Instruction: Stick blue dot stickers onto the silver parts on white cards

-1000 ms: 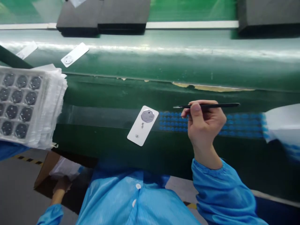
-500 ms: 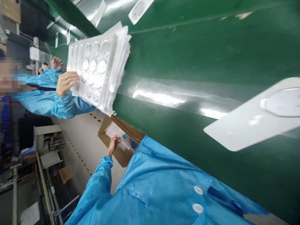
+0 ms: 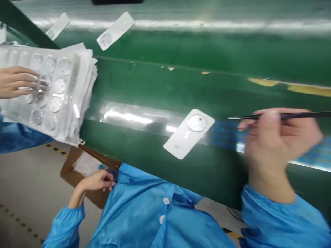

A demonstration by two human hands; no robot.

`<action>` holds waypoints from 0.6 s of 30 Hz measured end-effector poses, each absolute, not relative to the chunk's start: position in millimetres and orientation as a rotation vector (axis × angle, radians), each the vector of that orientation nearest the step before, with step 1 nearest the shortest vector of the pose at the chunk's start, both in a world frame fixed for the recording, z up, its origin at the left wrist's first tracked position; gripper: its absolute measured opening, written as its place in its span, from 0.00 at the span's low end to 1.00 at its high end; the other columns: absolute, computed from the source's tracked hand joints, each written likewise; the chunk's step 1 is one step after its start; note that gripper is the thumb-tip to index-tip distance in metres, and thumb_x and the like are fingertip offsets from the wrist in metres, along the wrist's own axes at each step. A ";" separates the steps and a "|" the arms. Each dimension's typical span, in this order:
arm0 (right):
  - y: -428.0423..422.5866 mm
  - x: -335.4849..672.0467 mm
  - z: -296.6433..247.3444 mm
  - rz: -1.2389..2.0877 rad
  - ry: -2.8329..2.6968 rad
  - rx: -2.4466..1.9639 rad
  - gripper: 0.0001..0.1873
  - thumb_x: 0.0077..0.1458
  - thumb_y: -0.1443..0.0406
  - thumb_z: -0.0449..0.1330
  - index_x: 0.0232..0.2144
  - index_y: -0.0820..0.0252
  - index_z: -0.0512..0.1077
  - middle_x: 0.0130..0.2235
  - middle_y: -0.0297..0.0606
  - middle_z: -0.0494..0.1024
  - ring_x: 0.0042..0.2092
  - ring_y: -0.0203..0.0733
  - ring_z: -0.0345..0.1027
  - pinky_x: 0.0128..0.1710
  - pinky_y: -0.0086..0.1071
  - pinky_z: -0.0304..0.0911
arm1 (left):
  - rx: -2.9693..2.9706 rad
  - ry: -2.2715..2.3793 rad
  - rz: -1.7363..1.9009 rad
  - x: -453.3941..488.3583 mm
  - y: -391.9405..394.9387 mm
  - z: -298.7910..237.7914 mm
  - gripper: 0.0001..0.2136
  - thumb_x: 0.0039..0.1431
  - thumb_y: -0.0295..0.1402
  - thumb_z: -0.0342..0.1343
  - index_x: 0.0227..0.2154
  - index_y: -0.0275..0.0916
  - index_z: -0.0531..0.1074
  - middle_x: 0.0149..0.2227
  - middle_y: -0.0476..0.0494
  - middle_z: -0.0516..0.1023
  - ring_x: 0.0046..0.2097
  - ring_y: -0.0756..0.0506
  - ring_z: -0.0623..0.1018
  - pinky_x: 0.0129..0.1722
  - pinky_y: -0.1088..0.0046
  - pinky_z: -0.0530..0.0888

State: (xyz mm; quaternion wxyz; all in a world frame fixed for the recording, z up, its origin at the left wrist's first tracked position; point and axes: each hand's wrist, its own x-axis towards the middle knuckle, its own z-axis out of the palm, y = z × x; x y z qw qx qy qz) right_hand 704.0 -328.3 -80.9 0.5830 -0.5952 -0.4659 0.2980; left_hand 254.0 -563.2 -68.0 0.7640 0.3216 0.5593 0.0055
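Observation:
My right hand (image 3: 279, 137), smeared by motion, grips black tweezers (image 3: 297, 116) whose thin tip points left over the green work surface (image 3: 144, 86). Left of that tip, apart from it, lies a white rounded panel (image 3: 178, 141) with a round clear-rimmed disc (image 3: 196, 122) at its upper end. My left hand (image 3: 99, 181) hangs low beside my blue smock, over the edge of a cardboard box (image 3: 69, 162). Its fingers are curled together, and whatever they may hold is hidden.
At left, a co-worker's hand (image 3: 17, 82) touches the top of a stack of clear plastic trays (image 3: 69, 103) with round pockets. Two more white panels (image 3: 117, 29) (image 3: 58, 26) lie at the far side. A green beam (image 3: 26, 24) slants across the upper left.
My view has swung right. My right hand with the tweezers has come into sight. My left hand has drawn back from inside the box toward my body. The large panel now shows whole.

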 end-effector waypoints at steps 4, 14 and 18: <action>-324.3 707.7 -74.3 0.730 -1.208 -1.286 0.20 0.57 0.49 0.73 0.33 0.60 0.79 0.25 0.35 0.77 0.24 0.39 0.72 0.26 0.34 0.69 | 1.419 0.827 -0.074 316.1 -477.4 0.3 0.08 0.71 0.34 0.57 0.46 0.42 0.80 0.41 0.46 0.84 0.38 0.47 0.80 0.35 0.73 0.72; -311.4 729.4 -85.4 1.062 -1.449 -1.384 0.22 0.66 0.44 0.63 0.38 0.57 0.73 0.26 0.32 0.78 0.24 0.37 0.73 0.26 0.30 0.69 | 2.636 0.761 0.202 453.9 -297.6 -60.5 0.31 0.69 0.39 0.63 0.70 0.36 0.62 0.71 0.34 0.67 0.70 0.29 0.64 0.65 0.48 0.61; -313.7 730.1 -85.9 1.083 -1.481 -1.404 0.18 0.70 0.49 0.62 0.39 0.57 0.73 0.27 0.33 0.77 0.27 0.37 0.74 0.29 0.31 0.71 | 2.625 0.813 0.265 453.0 -297.1 -70.8 0.34 0.68 0.47 0.62 0.70 0.36 0.60 0.68 0.31 0.70 0.68 0.31 0.66 0.67 0.48 0.57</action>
